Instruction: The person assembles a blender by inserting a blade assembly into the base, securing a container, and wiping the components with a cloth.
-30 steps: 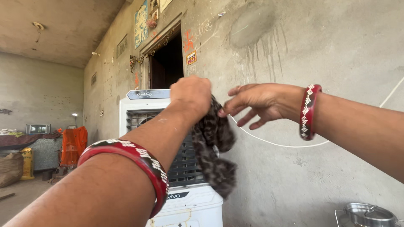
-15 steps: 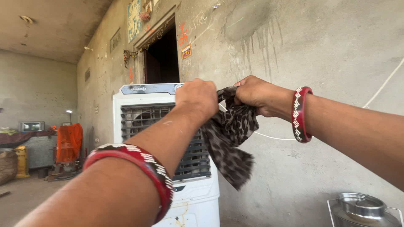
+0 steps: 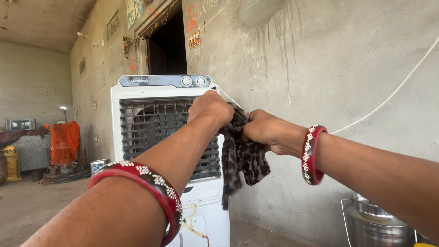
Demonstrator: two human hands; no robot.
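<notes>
Count, head view, single frame.

Hands: 2, left hand (image 3: pixel 211 109) and right hand (image 3: pixel 265 132), both closed on the same item.

Patterned cloth (image 3: pixel 242 158): 1, dark with spotted print.

Bangles: 2, both red with white beadwork; one on the left forearm (image 3: pixel 146 183), one on the right wrist (image 3: pixel 312 154).

Air cooler (image 3: pixel 160 151): 1, white, grey louvred grille. Round knobs on its top panel: 2 (image 3: pixel 185 81) (image 3: pixel 200 81).

Steel vessel (image 3: pixel 377 224): 1, lower right, partly cut off by the frame.

White cable (image 3: pixel 388 98) across the wall: 1.

Doorway (image 3: pixel 168 45): 1, dark.

Orange cloth (image 3: pixel 65 142) draped at far left: 1.
</notes>
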